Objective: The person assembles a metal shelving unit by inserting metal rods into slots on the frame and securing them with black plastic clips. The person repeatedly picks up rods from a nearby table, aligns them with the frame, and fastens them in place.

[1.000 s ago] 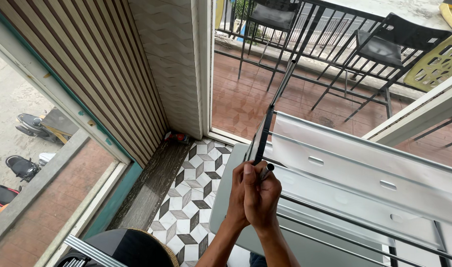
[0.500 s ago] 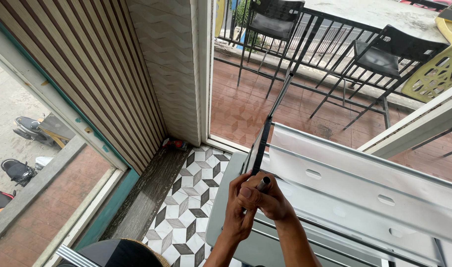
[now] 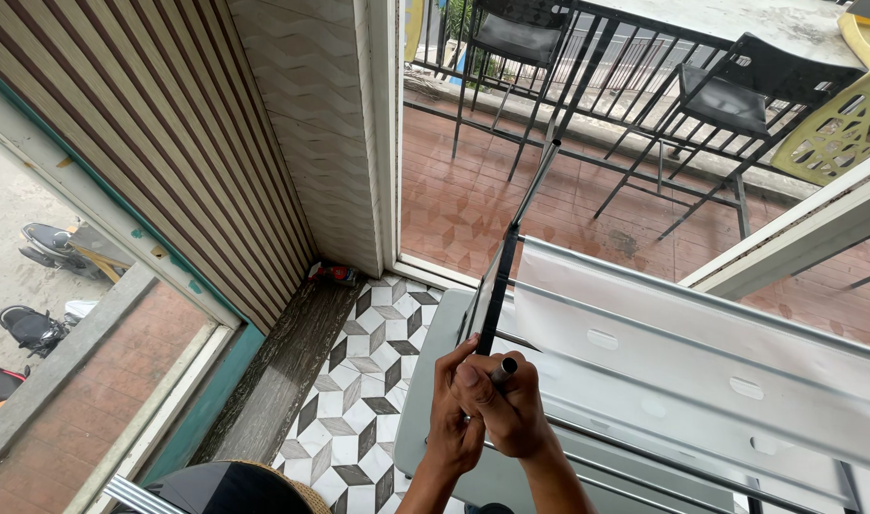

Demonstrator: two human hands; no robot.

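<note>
Patterned grey, black and white floor tiles (image 3: 359, 400) spread below and to the left of our hands, meeting a worn dark threshold strip (image 3: 287, 366) and a ribbed brown-and-cream wall panel (image 3: 159, 152) further left. We have both hands together low in the middle of the view: our left hand (image 3: 451, 419) is curled closed around the lower end of a thin dark metal strip (image 3: 492, 295), and our right hand (image 3: 509, 409) is wrapped closed just beside it, touching the left, gripping the near end of a slim grey metal rod (image 3: 535, 181) whose round tip shows above our right thumb. Strip and rod rise away from our hands, tilted up and slightly right, the rod reaching well beyond the strip. Just right of our hands lie long white metal channels (image 3: 701, 352) with oval slots, stacked on a pale grey surface (image 3: 425, 381). Far beyond our hands, a red-brown tiled terrace (image 3: 473, 200) holds black metal chairs (image 3: 740, 95) and a yellow plastic chair (image 3: 844, 124). Beyond the tiles to the upper left of our hands, a small red object (image 3: 332, 274) sits against the wall's foot
</note>
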